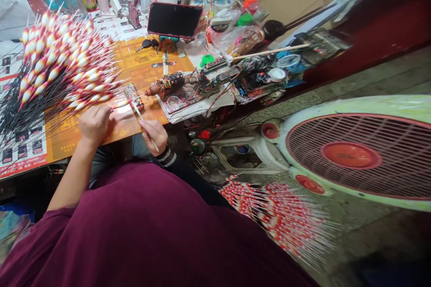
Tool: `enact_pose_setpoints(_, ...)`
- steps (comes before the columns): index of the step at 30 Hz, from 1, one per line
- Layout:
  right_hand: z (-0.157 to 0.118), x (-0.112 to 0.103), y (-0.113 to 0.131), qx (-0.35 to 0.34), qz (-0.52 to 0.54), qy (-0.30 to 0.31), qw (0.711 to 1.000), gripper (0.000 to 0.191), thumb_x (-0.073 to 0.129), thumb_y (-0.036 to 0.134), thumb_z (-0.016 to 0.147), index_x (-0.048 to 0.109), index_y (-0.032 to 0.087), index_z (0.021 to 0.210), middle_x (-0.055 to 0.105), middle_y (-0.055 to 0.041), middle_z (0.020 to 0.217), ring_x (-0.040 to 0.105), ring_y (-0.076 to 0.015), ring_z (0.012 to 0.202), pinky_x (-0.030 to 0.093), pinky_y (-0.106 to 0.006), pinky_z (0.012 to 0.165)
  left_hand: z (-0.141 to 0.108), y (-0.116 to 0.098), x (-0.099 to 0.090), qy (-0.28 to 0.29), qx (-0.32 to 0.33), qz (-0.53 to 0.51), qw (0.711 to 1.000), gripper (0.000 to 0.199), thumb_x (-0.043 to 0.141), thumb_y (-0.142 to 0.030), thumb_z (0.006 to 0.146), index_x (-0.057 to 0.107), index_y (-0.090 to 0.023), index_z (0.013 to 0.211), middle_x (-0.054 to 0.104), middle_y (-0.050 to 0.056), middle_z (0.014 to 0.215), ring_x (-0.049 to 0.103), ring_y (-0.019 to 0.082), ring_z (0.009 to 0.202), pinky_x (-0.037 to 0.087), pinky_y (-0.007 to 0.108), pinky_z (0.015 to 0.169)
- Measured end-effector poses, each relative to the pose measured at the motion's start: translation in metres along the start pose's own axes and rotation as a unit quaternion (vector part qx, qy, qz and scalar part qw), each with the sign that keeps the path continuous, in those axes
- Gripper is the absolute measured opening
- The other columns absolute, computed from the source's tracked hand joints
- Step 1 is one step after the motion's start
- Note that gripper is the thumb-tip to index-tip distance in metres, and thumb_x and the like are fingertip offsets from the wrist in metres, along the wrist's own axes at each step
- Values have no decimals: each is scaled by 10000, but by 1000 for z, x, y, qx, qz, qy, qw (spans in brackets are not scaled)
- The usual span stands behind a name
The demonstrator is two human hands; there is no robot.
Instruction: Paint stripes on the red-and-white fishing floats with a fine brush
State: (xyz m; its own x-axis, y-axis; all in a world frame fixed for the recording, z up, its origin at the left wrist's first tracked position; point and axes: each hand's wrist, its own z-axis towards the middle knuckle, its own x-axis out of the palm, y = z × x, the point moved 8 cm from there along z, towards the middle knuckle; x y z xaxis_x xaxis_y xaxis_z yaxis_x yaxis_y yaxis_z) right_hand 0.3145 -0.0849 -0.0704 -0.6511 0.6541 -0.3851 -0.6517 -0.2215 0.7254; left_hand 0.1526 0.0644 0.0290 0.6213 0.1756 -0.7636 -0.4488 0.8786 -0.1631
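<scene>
My left hand (96,122) is closed, pinching one end of a fishing float (120,104) with a white and red body. The float lies level above the table's front edge, and its far tip points at the copper-coloured nose of a small paint-spattered motor (168,83). In my right hand (155,135) is a thin pale paintbrush (145,124), its tip up at the float. Just behind the float sits a small paint-spattered block (133,94). Whether the float's tip is seated in the motor's nose I cannot tell.
Many white and red floats (63,58) with black stems are heaped at the left. A phone (175,20) stands at the back beside keys (148,44). Paint-crusted gear and a long stick (269,51) extend rightward. On the floor are a fan (390,157) and more floats (286,215).
</scene>
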Motion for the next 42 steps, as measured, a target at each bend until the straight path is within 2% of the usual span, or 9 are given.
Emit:
enact_pose_setpoints(9,1,-4,8,-24,5,-19,1000,461,514,379,1029,681,503,1440,835,-2,1256,814,-310,1116,677,-531,1017,-2,3,3,10,-13,19,1000,331,518,-372,1118,778,-231,972,754,91,858,653,226,772,429,379,738)
enact_pose_setpoints(20,5,-3,7,-10,-15,-13,1000,425,472,439,1036,744,478,1360,847,-10,1200,815,-299,1082,687,-524,998,-2,2,3,8,-13,18,1000,341,502,-398,1132,750,-239,962,751,86,851,651,227,771,410,376,733)
enact_pose_setpoints(23,5,-1,4,5,-18,4,1000,427,475,439,1030,738,483,1364,841,-5,1227,807,-307,1125,674,-537,1036,-2,2,4,7,-15,10,1000,341,509,-410,1135,748,-236,967,752,86,860,656,228,777,407,374,729)
enact_pose_setpoints(26,3,-1,6,-4,-5,6,1000,429,498,411,1037,720,452,1402,828,-24,1281,796,-307,1167,652,-523,1072,-3,6,6,17,-30,1,999,321,524,-423,1128,745,-238,987,748,85,882,657,225,795,415,366,735)
enact_pose_setpoints(30,1,-5,13,-48,-19,-26,998,434,502,348,1061,694,408,1445,822,-47,1291,797,-272,1141,651,-467,1037,-4,7,7,15,-32,-8,999,321,530,-416,1124,753,-233,982,747,86,881,651,224,797,422,366,741)
enact_pose_setpoints(34,1,-8,22,-108,-36,-60,992,394,500,275,1084,721,211,1404,827,-135,1229,783,-232,1130,635,-401,1023,-2,4,5,11,-30,-3,999,364,515,-442,1126,769,-230,971,751,86,864,653,224,782,420,367,730)
enact_pose_setpoints(36,0,-10,25,-130,-46,-77,987,372,499,252,1091,721,154,1373,831,-153,1187,779,-207,1105,629,-366,1006,-1,3,5,13,-27,1,1000,366,511,-445,1128,770,-234,978,755,84,869,657,221,784,427,362,732)
enact_pose_setpoints(39,-1,-12,28,-151,-47,-93,983,345,517,235,1089,712,152,1361,836,-144,1158,777,-190,1081,630,-342,987,1,2,5,21,-25,3,999,347,512,-430,1128,765,-234,994,765,90,896,668,226,808,444,360,748)
enact_pose_setpoints(42,-1,-10,23,-132,-51,-80,987,334,503,275,1100,722,170,1330,838,-137,1146,779,-192,1070,641,-350,985,2,4,8,36,-37,-6,999,317,524,-415,1121,760,-234,1011,769,95,927,676,231,837,456,359,768)
